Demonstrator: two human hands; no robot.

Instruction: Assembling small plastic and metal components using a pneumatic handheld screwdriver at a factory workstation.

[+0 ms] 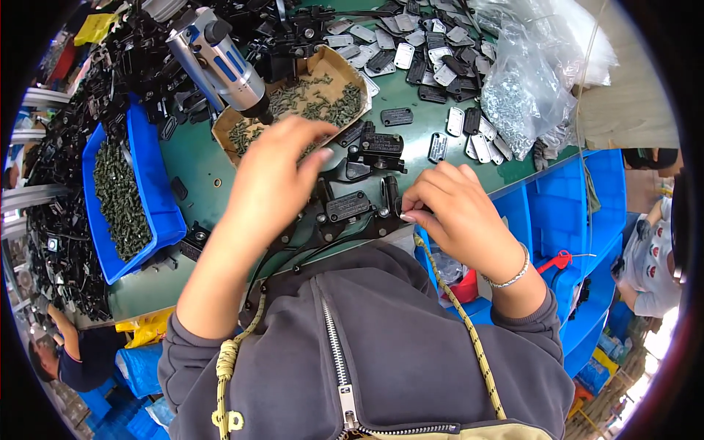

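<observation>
My left hand (275,169) is over the near edge of a shallow cardboard tray (220,136) of small dark screws (341,106). Its thumb and forefinger are apart, with nothing visible between them. Near my body lies a black lever assembly (323,235), with a rectangular cover plate (347,207) on it. At its right end is my right hand (458,213), thumb and fingers pinched together; whatever they hold is hidden. Beyond it sits a second black assembly (381,150) with a similar plate. An electric screwdriver (224,66) with a silver body hangs over the tray, its tip pointing down.
A blue bin (158,191) full of dark screws stands at left, beside heaped black parts (62,220). Loose cover plates (403,55) are piled at the back. A clear bag (513,99) of silver screws lies at right, above blue shelving (557,198). Other people are at both sides.
</observation>
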